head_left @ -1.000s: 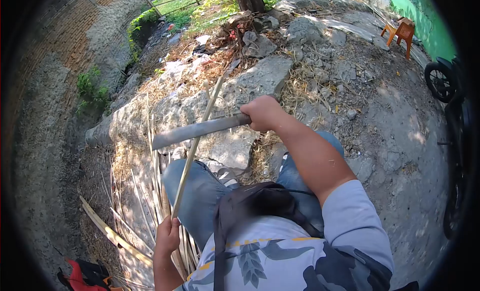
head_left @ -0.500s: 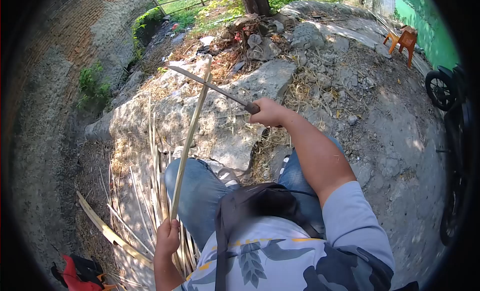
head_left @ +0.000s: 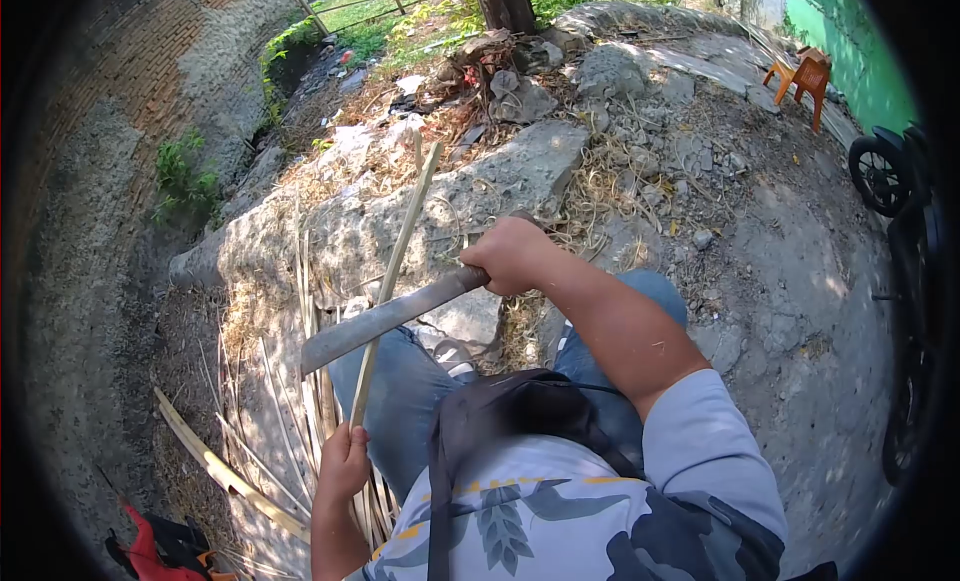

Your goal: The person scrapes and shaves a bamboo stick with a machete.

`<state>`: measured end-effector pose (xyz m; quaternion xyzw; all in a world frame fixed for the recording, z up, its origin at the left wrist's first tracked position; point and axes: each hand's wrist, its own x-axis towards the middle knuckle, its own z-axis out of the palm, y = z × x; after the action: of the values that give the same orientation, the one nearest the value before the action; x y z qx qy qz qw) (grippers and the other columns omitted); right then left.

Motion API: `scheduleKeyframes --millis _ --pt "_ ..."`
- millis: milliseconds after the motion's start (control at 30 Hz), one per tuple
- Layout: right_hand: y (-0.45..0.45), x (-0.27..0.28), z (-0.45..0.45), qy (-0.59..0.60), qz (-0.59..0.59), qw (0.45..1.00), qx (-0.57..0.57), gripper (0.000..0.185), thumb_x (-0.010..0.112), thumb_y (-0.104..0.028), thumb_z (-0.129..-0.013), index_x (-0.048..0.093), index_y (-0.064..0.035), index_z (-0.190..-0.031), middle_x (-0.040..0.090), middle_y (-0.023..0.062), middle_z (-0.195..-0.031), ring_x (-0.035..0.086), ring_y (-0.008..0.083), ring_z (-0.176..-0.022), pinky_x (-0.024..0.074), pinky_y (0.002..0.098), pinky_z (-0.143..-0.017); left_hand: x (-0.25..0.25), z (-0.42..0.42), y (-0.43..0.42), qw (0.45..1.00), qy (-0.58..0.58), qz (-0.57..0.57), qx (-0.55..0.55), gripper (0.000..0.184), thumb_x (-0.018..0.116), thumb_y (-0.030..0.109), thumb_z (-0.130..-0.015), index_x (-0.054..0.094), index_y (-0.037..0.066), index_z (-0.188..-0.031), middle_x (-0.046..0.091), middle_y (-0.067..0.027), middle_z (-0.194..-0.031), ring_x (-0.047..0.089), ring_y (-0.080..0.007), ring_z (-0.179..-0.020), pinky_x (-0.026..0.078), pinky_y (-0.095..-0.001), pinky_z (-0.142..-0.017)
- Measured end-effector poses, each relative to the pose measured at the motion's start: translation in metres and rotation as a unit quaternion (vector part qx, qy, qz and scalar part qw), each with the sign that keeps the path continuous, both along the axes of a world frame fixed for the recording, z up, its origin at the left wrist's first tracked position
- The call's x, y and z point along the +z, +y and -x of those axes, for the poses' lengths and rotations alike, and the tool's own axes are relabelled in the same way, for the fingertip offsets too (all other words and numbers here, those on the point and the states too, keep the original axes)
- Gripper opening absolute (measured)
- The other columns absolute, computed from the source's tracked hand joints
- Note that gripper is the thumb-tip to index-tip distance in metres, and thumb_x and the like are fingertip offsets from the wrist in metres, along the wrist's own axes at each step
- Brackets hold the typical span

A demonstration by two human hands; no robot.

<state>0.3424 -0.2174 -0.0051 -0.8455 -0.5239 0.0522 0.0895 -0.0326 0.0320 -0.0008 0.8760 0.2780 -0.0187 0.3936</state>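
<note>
My left hand (head_left: 342, 461) is closed round the lower end of a long, pale bamboo strip (head_left: 408, 226), which leans up and away from me past my left knee. In my right hand (head_left: 505, 256) is the handle of a machete (head_left: 385, 319). Its broad, worn blade points left and down, crossing in front of the strip's lower half; whether it touches the strip I cannot tell. More thin strips (head_left: 312, 361) lie in a bundle beside my left leg. A wider split piece (head_left: 215, 463) rests on the ground further left.
A concrete slab (head_left: 530, 166) lies in front of my feet, with curly shavings (head_left: 600, 186) and rubble around it. Beyond stands a tree trunk (head_left: 507, 6). An orange chair (head_left: 805, 79) and a motorbike (head_left: 905, 221) are on the right, a brick wall (head_left: 150, 66) on the left.
My right hand has brought the machete down and towards me, from near the strip's tip to its lower half. The blade now points down-left. The strip's tip has shifted slightly right.
</note>
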Motion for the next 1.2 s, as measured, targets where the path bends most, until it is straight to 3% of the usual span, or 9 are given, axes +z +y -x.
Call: scheduleKeyframes --millis 100,233,333,433,567,767,933,1067,1200 --pt "-0.020 -0.010 -0.032 0.034 -0.038 0.991 -0.125 0.021 0.073 -0.024 -0.077 0.072 -0.0179 -0.096 0.075 0.0087 -0.089 0.074 0.0336 -0.091 0.0572 0.0492 -0.082 0.011 0.012 0.006 0.997 0.037 0.063 0.035 0.032 0.056 0.027 -0.111 0.065 0.000 -0.097 0.055 -0.0020 -0.068 0.048 -0.0103 -0.065 0.042 -0.0328 -0.060" --pt "-0.045 -0.020 -0.062 0.167 -0.081 0.938 -0.293 0.026 0.072 -0.025 -0.081 0.075 -0.0178 -0.105 0.076 0.0111 -0.097 0.074 0.0327 -0.098 0.0579 0.0485 -0.087 0.032 0.015 -0.003 0.998 0.044 -0.026 -0.037 0.035 0.056 0.027 -0.110 0.066 -0.003 -0.094 0.065 -0.0096 -0.072 0.058 -0.0149 -0.068 0.048 -0.0357 -0.065" --pt "-0.045 -0.018 -0.058 0.148 -0.042 0.938 -0.310 0.030 0.070 -0.024 -0.082 0.075 -0.0186 -0.112 0.076 0.0132 -0.103 0.073 0.0336 -0.104 0.0580 0.0487 -0.089 0.021 0.014 0.005 0.996 0.083 -0.010 -0.010 0.036 0.057 0.028 -0.110 0.066 -0.003 -0.095 0.068 -0.0137 -0.075 0.062 -0.0175 -0.071 0.050 -0.0372 -0.068" --pt "-0.042 -0.037 -0.062 0.165 -0.110 0.944 -0.265 0.026 0.078 -0.024 -0.079 0.070 -0.0070 -0.097 0.073 0.0144 -0.084 0.072 0.0326 -0.078 0.0569 0.0447 -0.072 0.013 0.022 0.002 0.996 0.069 -0.042 -0.024 0.037 0.056 0.030 -0.111 0.067 -0.002 -0.095 0.068 -0.0123 -0.075 0.061 -0.0171 -0.071 0.050 -0.0365 -0.067" --pt "-0.036 -0.043 -0.067 0.530 -0.148 0.811 -0.196 0.026 0.081 -0.023 -0.081 0.064 -0.0058 -0.092 0.064 0.0038 -0.071 0.061 0.0146 -0.059 0.0493 0.0331 -0.054 -0.002 0.033 0.007 0.999 0.041 0.009 -0.013 0.039 0.054 0.033 -0.111 0.066 -0.001 -0.094 0.064 -0.0080 -0.072 0.058 -0.0156 -0.068 0.047 -0.0355 -0.064" --pt "-0.014 -0.028 -0.028 0.200 -0.089 0.968 -0.125 0.026 0.077 -0.027 -0.079 0.071 -0.0109 -0.098 0.073 0.0112 -0.086 0.072 0.0324 -0.082 0.0563 0.0460 -0.075 0.000 0.012 -0.004 0.999 0.042 0.022 0.003 0.039 0.054 0.033 -0.111 0.064 0.000 -0.094 0.058 -0.0036 -0.071 0.053 -0.0128 -0.067 0.044 -0.0334 -0.062" --pt "0.000 -0.002 0.006 0.026 0.001 1.000 0.016 0.020 0.074 -0.021 -0.071 0.071 -0.0184 -0.090 0.073 0.0098 -0.084 0.073 0.0351 -0.085 0.0566 0.0510 -0.075 0.000 -0.009 -0.013 0.998 0.032 -0.020 -0.055 0.038 0.053 0.033 -0.112 0.065 0.001 -0.095 0.059 -0.0011 -0.076 0.052 -0.0108 -0.071 0.042 -0.0305 -0.064" --pt "-0.024 -0.007 -0.025 0.038 -0.043 0.993 -0.105 0.021 0.074 -0.022 -0.073 0.072 -0.0183 -0.093 0.075 0.0074 -0.091 0.074 0.0326 -0.091 0.0577 0.0496 -0.078 -0.002 0.001 -0.005 1.000 -0.005 0.003 -0.023 0.037 0.054 0.030 -0.111 0.064 -0.001 -0.093 0.058 -0.0069 -0.068 0.053 -0.0144 -0.063 0.044 -0.0345 -0.060" --pt "-0.057 -0.022 -0.072 0.140 -0.144 0.903 -0.379 0.025 0.075 -0.029 -0.082 0.075 -0.0146 -0.102 0.077 0.0124 -0.097 0.074 0.0325 -0.093 0.0577 0.0471 -0.083 0.011 0.029 0.010 0.999 0.043 0.029 0.000 0.038 0.054 0.031 -0.112 0.064 0.000 -0.092 0.057 -0.0027 -0.068 0.051 -0.0114 -0.064 0.043 -0.0325 -0.060"
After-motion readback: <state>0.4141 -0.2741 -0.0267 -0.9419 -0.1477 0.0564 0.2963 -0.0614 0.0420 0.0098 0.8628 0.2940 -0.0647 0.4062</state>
